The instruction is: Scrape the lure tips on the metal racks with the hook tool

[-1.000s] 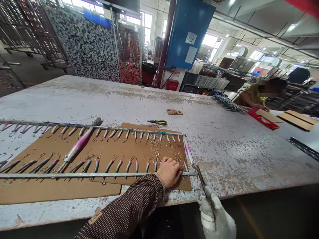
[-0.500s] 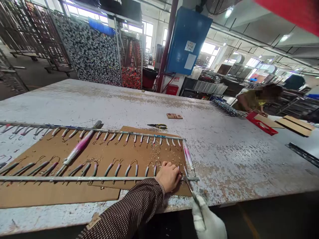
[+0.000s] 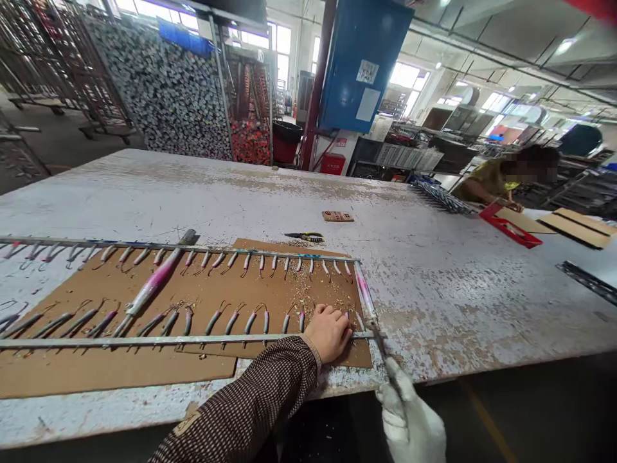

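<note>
My left hand (image 3: 329, 331), in a checked sleeve, lies curled over the near rail (image 3: 144, 339) of a long metal rack, close to its right corner. What its fingers pinch is hidden. Small pink-and-grey fishing lures (image 3: 231, 320) hang on wire hooks from both rails over a cardboard sheet (image 3: 207, 292). My right hand (image 3: 409, 418), in a white glove, is closed round a thin metal tool (image 3: 380, 344). The tool's tip touches the rack's right corner, just right of my left fingers.
A long pink lure (image 3: 154, 281) lies slanted across the rack. Pliers (image 3: 306, 236) and a small brown tag (image 3: 337, 217) lie farther back on the worn white table (image 3: 457, 283). A co-worker (image 3: 501, 180) works at the far right by a red tray (image 3: 508, 230) and cardboard sheets (image 3: 578, 228).
The tool's tip swung in toward my left fingers, then back out to the rack's right corner. My gloved hand shifted slightly with it. My left hand stayed on the rail.
</note>
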Available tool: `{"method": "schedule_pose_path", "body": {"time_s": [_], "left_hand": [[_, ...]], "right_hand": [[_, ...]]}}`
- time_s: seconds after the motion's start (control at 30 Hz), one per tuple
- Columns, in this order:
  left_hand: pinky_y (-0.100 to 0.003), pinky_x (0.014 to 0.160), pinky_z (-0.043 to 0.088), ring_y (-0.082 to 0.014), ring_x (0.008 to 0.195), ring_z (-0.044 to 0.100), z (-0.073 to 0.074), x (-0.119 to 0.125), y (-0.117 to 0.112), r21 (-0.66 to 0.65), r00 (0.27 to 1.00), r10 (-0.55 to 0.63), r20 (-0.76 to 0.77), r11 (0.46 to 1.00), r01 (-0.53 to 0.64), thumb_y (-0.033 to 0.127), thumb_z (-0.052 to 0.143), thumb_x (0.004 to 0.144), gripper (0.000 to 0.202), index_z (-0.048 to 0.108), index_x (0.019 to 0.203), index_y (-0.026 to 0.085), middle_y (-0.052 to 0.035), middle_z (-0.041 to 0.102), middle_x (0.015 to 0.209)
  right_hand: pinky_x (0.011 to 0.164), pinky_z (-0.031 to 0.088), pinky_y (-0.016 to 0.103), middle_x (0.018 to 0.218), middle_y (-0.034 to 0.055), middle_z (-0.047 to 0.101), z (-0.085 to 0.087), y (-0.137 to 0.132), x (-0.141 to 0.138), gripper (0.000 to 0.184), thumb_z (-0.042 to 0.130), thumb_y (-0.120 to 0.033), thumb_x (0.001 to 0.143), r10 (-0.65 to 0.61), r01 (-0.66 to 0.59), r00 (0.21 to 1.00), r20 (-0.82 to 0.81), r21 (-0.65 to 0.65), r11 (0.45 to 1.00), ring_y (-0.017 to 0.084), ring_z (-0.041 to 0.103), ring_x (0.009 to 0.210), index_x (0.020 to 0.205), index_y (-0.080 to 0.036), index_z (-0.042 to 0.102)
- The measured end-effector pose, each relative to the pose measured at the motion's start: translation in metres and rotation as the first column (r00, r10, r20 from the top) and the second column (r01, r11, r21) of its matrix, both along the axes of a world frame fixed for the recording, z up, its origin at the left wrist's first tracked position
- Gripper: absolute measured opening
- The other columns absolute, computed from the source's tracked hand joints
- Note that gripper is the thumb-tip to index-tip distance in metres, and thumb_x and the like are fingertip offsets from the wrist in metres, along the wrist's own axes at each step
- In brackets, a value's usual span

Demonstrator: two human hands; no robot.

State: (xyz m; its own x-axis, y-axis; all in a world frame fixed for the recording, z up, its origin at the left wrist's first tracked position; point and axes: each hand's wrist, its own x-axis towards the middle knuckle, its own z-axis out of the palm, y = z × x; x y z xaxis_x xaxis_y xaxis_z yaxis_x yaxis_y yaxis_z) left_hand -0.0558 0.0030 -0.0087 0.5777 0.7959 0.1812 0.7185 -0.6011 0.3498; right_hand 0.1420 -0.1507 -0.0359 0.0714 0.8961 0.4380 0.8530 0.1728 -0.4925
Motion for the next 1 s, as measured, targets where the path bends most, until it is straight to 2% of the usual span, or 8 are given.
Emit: {"method": "schedule_pose_path", "body": {"time_s": [0.1, 0.2, 0.27, 0.4, 0.57, 0.73, 0.9, 1.0], "left_hand": [[-0.046, 0.099, 0.035, -0.0252, 0.104, 0.061, 0.000, 0.000, 0.000, 0.003, 1.000, -0.010, -0.016, 1.000, 0.010, 0.035, 0.056, 0.105, 0.019, 0.066, 0.098, 0.020, -0.0067, 0.072, 0.102], [-0.046, 0.099, 0.036, -0.0250, 0.103, 0.060, 0.000, 0.000, 0.000, 0.020, 1.000, -0.007, -0.021, 1.000, 0.007, 0.035, 0.055, 0.105, 0.021, 0.066, 0.098, 0.019, -0.0069, 0.072, 0.101], [-0.046, 0.098, 0.036, -0.0247, 0.103, 0.060, 0.000, 0.000, 0.000, 0.023, 1.000, -0.001, -0.016, 1.000, 0.002, 0.035, 0.055, 0.105, 0.021, 0.067, 0.098, 0.019, -0.0072, 0.071, 0.101], [-0.045, 0.097, 0.036, -0.0242, 0.103, 0.061, 0.001, -0.001, 0.000, 0.003, 1.000, -0.012, -0.008, 1.000, 0.012, 0.034, 0.056, 0.105, 0.020, 0.067, 0.098, 0.020, -0.0068, 0.072, 0.101], [-0.046, 0.100, 0.035, -0.0248, 0.104, 0.060, 0.002, 0.000, 0.000, 0.000, 1.000, -0.017, -0.012, 1.000, 0.017, 0.036, 0.054, 0.106, 0.022, 0.067, 0.098, 0.020, -0.0073, 0.072, 0.103], [-0.046, 0.099, 0.036, -0.0246, 0.103, 0.061, 0.001, -0.001, 0.002, -0.013, 1.000, -0.020, -0.010, 1.000, 0.020, 0.035, 0.055, 0.106, 0.021, 0.068, 0.098, 0.020, -0.0070, 0.072, 0.102], [-0.046, 0.100, 0.035, -0.0253, 0.104, 0.061, 0.001, -0.002, 0.002, 0.005, 1.000, -0.020, -0.006, 1.000, 0.020, 0.036, 0.054, 0.106, 0.022, 0.067, 0.098, 0.020, -0.0075, 0.072, 0.104], [-0.046, 0.099, 0.036, -0.0252, 0.104, 0.061, 0.001, -0.002, 0.003, -0.010, 1.000, -0.013, 0.000, 1.000, 0.013, 0.035, 0.055, 0.106, 0.021, 0.067, 0.098, 0.020, -0.0076, 0.072, 0.103]], "right_hand": [[0.045, 0.053, 0.023, 0.086, 0.0042, 0.083, -0.001, 0.001, 0.005, 0.044, 0.050, -0.041, 0.105, -0.002, 0.008, 0.993, 0.115, -0.052, 0.999, 0.018, 0.073, 0.052, 0.139, -0.025, 0.072], [0.053, 0.059, 0.025, 0.099, 0.0096, 0.084, 0.003, -0.002, 0.010, 0.048, 0.044, -0.040, 0.107, 0.008, -0.006, 0.998, 0.061, -0.041, 0.999, 0.021, 0.077, 0.064, 0.142, -0.021, 0.070], [0.056, 0.061, 0.027, 0.093, 0.0109, 0.083, 0.006, -0.003, 0.009, 0.050, 0.042, -0.043, 0.108, 0.015, -0.014, 1.000, 0.021, -0.031, 0.999, 0.022, 0.078, 0.067, 0.145, -0.021, 0.067], [0.055, 0.060, 0.025, 0.087, 0.0055, 0.083, 0.011, 0.003, 0.002, 0.044, 0.049, -0.047, 0.106, -0.022, 0.024, 0.999, 0.044, -0.052, 0.998, 0.021, 0.079, 0.065, 0.137, -0.028, 0.073], [0.069, 0.063, 0.026, 0.102, 0.0108, 0.084, 0.017, 0.003, 0.003, 0.050, 0.053, -0.051, 0.105, -0.090, 0.091, 0.996, -0.029, 0.070, 0.993, 0.022, 0.081, 0.076, 0.139, -0.020, 0.071], [0.061, 0.061, 0.025, 0.090, 0.0061, 0.084, 0.025, 0.005, -0.004, 0.049, 0.040, -0.046, 0.109, -0.026, 0.042, 0.990, 0.142, -0.112, 0.993, 0.022, 0.080, 0.069, 0.134, -0.023, 0.075], [0.080, 0.064, 0.027, 0.117, 0.0133, 0.081, 0.030, 0.004, -0.004, 0.045, 0.052, -0.043, 0.107, 0.009, -0.006, 1.000, -0.026, 0.085, 0.996, 0.022, 0.082, 0.087, 0.141, -0.018, 0.068], [0.059, 0.061, 0.025, 0.088, 0.0090, 0.084, 0.033, 0.008, -0.008, 0.047, 0.041, -0.041, 0.110, 0.020, -0.023, 0.993, 0.115, 0.028, 0.999, 0.021, 0.079, 0.064, 0.136, -0.018, 0.072]]}}
